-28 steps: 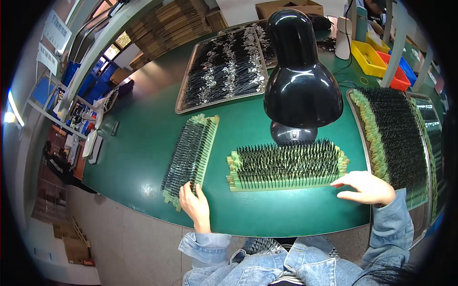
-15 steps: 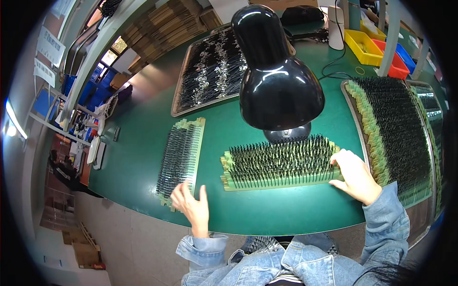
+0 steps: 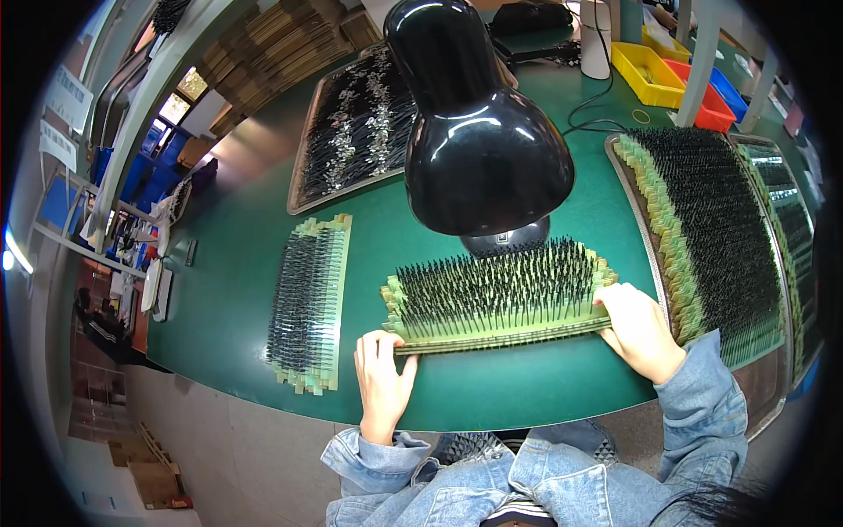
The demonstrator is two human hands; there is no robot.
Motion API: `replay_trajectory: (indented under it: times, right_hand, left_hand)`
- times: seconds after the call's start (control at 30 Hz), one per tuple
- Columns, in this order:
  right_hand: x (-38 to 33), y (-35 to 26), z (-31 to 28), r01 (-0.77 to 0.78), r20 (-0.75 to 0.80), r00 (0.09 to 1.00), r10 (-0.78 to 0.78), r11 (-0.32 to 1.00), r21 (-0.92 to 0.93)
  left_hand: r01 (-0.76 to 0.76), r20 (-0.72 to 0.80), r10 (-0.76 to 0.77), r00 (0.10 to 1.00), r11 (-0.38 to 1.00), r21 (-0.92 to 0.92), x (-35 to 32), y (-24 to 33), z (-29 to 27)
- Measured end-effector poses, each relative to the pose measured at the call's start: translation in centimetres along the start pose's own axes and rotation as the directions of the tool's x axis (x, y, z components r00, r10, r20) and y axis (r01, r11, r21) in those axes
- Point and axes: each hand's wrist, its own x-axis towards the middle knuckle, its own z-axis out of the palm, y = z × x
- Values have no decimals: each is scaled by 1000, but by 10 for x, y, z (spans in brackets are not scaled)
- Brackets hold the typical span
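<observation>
In front of me on the green table lies a row of pale green strips with black pins [image 3: 492,285] standing up from them. My left hand [image 3: 381,376] closes on the left end of the nearest strips, thumb below and fingers on top. At the right end, my right hand [image 3: 643,332] grips the same strips between thumb and fingers. Their front edge [image 3: 505,341] faces me, tilted, and looks like several thin layers. A second group of pinned strips [image 3: 303,307] lies apart on the left, untouched.
A black desk lamp [image 3: 487,158] overhangs the far side of the strips. To the right, a tray holds many more pinned strips [image 3: 716,220]. Behind stands a metal-rimmed tray [image 3: 351,192] of black parts, with yellow [image 3: 647,77], red [image 3: 709,110] and blue bins at back right.
My left hand has left the left-hand group and taken hold of the left end of the middle strips. Their front edge is now tilted up. The whole view has shifted slightly.
</observation>
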Motion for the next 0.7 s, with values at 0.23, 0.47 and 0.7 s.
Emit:
replay_trajectory:
  times: [0.23, 0.47, 0.7]
  right_hand:
    - [-2, 12, -1, 50, 100, 993, -57, 996, 69]
    - [25, 20, -11, -387, 285, 920, 270, 501, 774]
    - [51, 31, 11, -255, 313, 859, 406, -192, 948]
  left_hand:
    - [10, 112, 13, 994, 980, -200, -2, -18, 0]
    - [590, 575, -176, 799, 415, -693, 20, -34, -58]
    - [162, 145, -331, 933, 24, -987, 51, -21, -29]
